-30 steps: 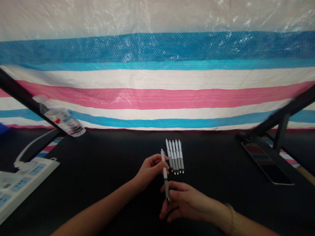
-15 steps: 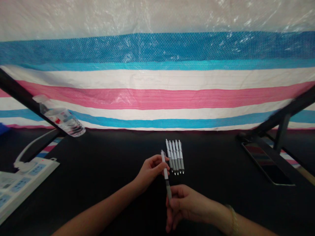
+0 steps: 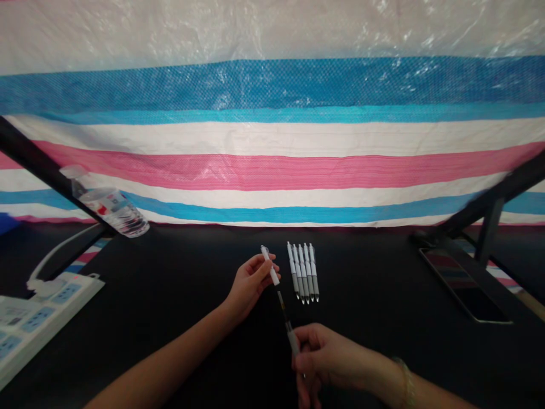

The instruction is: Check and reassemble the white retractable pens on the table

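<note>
Between the thumb and fingers of my left hand (image 3: 251, 282) is the white upper barrel (image 3: 271, 270) of a pen, with its clip and push button at the far end. My right hand (image 3: 321, 355) pinches the grey grip section (image 3: 292, 341) of the same pen. A thin dark refill (image 3: 281, 304) sticks out of that grip section toward the white barrel. The two pen parts are apart, roughly in line. To the right of my left hand, several white and grey pens (image 3: 303, 272) lie side by side on the black table (image 3: 204, 363), tips toward me.
A white power strip (image 3: 46, 318) with a plugged-in cable lies at the left. A clear plastic bottle (image 3: 117, 210) leans by the black bar at the back left. At the right rests a phone (image 3: 464, 284) near another black bar. A striped plastic sheet (image 3: 272, 136) hangs behind.
The pen, whole half a second ago, has come apart. My left hand has moved up and left with the white barrel, baring the refill. My right hand has shifted slightly.
</note>
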{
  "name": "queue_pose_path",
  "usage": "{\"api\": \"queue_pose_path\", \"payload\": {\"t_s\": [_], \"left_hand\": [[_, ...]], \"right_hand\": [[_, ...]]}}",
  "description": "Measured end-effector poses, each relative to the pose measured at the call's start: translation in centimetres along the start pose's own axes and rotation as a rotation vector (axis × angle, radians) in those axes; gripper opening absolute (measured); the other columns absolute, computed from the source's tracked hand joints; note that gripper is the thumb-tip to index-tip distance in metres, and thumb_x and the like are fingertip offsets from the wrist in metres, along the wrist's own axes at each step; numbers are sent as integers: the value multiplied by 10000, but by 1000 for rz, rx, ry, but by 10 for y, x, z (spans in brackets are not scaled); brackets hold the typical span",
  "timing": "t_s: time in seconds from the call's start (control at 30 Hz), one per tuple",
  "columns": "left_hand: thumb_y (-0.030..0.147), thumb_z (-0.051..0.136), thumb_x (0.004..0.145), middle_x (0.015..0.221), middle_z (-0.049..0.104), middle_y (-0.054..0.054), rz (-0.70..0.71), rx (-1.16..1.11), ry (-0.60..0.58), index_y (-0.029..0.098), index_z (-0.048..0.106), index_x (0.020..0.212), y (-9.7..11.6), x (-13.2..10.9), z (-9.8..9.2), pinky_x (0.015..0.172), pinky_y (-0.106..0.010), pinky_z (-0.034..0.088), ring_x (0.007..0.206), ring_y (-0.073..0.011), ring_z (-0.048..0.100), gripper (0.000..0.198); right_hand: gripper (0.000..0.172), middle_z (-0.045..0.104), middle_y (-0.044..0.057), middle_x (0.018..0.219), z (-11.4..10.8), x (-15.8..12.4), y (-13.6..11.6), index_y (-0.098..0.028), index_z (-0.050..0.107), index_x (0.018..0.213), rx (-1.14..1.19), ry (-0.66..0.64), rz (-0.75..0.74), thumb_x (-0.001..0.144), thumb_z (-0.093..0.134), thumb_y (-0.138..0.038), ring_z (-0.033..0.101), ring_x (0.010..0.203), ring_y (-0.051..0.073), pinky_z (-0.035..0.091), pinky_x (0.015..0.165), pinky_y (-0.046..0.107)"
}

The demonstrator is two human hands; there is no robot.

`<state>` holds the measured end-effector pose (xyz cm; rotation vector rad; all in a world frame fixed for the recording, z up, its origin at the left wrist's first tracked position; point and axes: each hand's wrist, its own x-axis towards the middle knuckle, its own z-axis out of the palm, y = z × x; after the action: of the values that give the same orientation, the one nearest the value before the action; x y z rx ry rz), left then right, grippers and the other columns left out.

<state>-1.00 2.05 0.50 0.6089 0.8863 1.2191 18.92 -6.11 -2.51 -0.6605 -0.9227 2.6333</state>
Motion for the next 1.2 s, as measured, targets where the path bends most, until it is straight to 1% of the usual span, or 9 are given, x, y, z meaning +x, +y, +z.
{"api": "queue_pose_path", "payload": {"t_s": [0.2, 0.47, 0.63, 0.73, 0.8, 0.87, 1.0, 1.13, 1.2], "left_hand": [[388, 967, 606, 734, 750, -40, -10, 3, 11, 121, 764, 917, -1, 1, -1, 676, -233, 567, 663, -128, 690, 458], [390, 951, 633, 736, 749, -37, -68, 54, -37, 121, 741, 930, -2, -7, 3, 652, -236, 564, 637, -133, 698, 452], [398, 913, 695, 745, 746, -38, -114, 133, -146, 132, 722, 935, -10, -20, 8, 627, -244, 551, 627, -144, 700, 406], [402, 891, 725, 746, 748, -40, -125, 190, -203, 139, 709, 934, -14, -25, 9, 609, -245, 541, 632, -159, 708, 382], [399, 882, 738, 751, 749, -41, -114, 199, -206, 141, 702, 937, -15, -26, 8, 617, -247, 542, 644, -163, 712, 372], [390, 877, 748, 763, 751, -44, -101, 197, -198, 140, 699, 938, -15, -25, 7, 629, -249, 544, 657, -165, 714, 362], [378, 859, 775, 790, 755, -64, -104, 181, -224, 130, 711, 958, -14, -21, 4, 660, -271, 553, 683, -178, 720, 342], [367, 864, 771, 805, 757, -77, -115, 129, -260, 128, 726, 973, -13, -21, 3, 685, -289, 559, 713, -197, 732, 342], [358, 872, 764, 808, 756, -76, -115, 109, -254, 130, 729, 975, -12, -21, 4, 692, -290, 561, 717, -196, 733, 342]], "right_hand": [[386, 705, 19, 603, -1, 0, 0, -166, 532, 935, 7, -24, -6, 810, 812, -400, 668, 484, 126, 452, 512, 163], [452, 737, 52, 682, 0, 1, -1, -166, 523, 954, 25, -20, -27, 782, 841, -437, 678, 493, 131, 427, 474, 152], [396, 712, 21, 632, 3, 2, -2, -179, 508, 936, 22, 47, -64, 825, 791, -433, 693, 510, 151, 483, 485, 186], [409, 680, -3, 609, 5, 2, -1, -171, 519, 946, 40, 89, -104, 817, 804, -434, 684, 534, 155, 516, 523, 227], [418, 639, -32, 588, 6, 3, -1, -171, 522, 929, 72, 113, -142, 800, 830, -423, 641, 510, 135, 504, 529, 237], [416, 586, -63, 564, 6, 3, 0, -180, 517, 899, 109, 136, -173, 796, 841, -419, 590, 483, 112, 463, 518, 228], [406, 540, -74, 544, 3, 5, 2, -179, 534, 883, 134, 144, -173, 816, 825, -455, 534, 464, 96, 399, 516, 232], [442, 548, -46, 555, -1, 5, 4, -149, 577, 874, 156, 139, -172, 840, 768, -547, 557, 481, 113, 383, 532, 254], [463, 583, -22, 572, -1, 5, 3, -129, 603, 904, 161, 139, -172, 851, 742, -568, 602, 513, 135, 401, 553, 265]]}}
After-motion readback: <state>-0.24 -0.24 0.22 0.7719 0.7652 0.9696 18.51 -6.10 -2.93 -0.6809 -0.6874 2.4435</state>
